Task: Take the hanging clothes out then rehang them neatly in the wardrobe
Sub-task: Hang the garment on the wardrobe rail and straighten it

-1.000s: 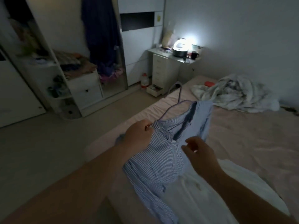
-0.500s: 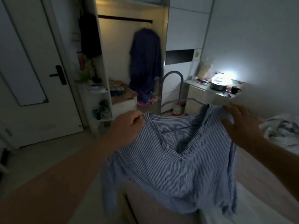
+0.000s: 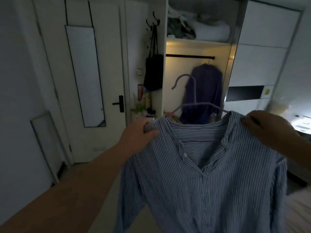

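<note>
I hold a blue-and-white striped shirt (image 3: 210,179) up in front of me, draped on a pale lilac hanger (image 3: 193,91) whose hook stands above the collar. My left hand (image 3: 139,133) grips the shirt's left shoulder and my right hand (image 3: 267,126) grips its right shoulder. Behind it the open wardrobe (image 3: 198,46) shows a dark rail (image 3: 185,56) with one dark blue garment (image 3: 203,91) hanging at its right end.
A white door (image 3: 101,81) with a black handle and a narrow mirror is on the left. A black bag (image 3: 154,71) hangs from hooks on the wardrobe side. Bedding sits on the wardrobe's top shelf (image 3: 210,29). The bed (image 3: 299,211) lies at the lower right, a lit lamp beyond it.
The shirt was lifted off the bed and spread by its shoulders. The view turned from the bed up toward the wardrobe, which looks closer.
</note>
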